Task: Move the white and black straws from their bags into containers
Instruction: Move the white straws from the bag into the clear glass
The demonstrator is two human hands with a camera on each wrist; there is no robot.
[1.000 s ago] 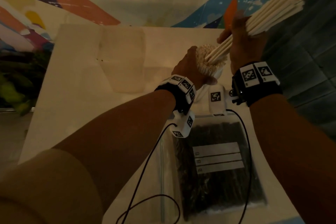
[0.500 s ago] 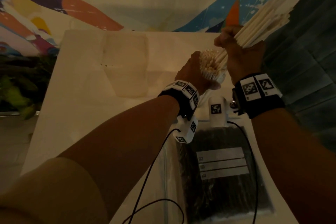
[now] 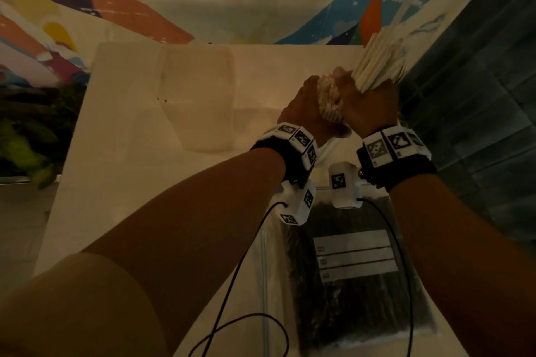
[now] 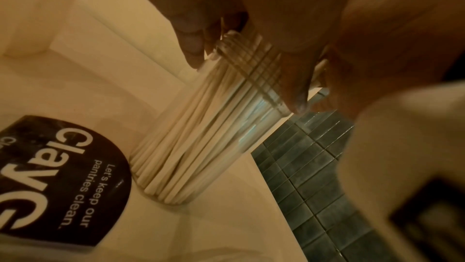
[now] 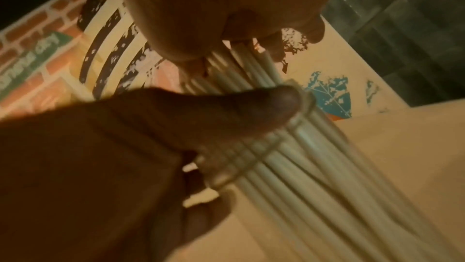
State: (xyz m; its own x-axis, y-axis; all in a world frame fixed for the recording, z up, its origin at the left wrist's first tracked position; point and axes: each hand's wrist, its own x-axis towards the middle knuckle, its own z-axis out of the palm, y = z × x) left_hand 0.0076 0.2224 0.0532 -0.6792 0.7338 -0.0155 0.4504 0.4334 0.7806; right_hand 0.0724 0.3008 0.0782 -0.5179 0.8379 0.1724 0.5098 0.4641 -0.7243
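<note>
A clear jar (image 4: 214,127) packed with white straws stands near the white table's right edge. My left hand (image 3: 307,104) grips its rim, fingers (image 4: 191,47) on one side and thumb on the other. My right hand (image 3: 366,101) grips a bundle of white straws (image 3: 380,66) that stands steeply, its tops pointing up and right and its lower ends at the jar's mouth among the straw tips (image 3: 329,101) there. The right wrist view shows those straws (image 5: 241,63) under my fingers. A clear bag of black straws (image 3: 359,284) lies flat in front of the jar, below my wrists.
A second, empty clear container (image 3: 200,95) stands at the back middle of the table (image 3: 116,153). A black round label (image 4: 62,176) lies beside the jar. Wrist-camera cables (image 3: 232,284) hang over the bag. The table's right edge drops to dark tiled floor (image 3: 478,95).
My right hand has come down and left against my left hand. The straw bundle has swung from a low slant to nearly upright, its lower ends at the jar's mouth.
</note>
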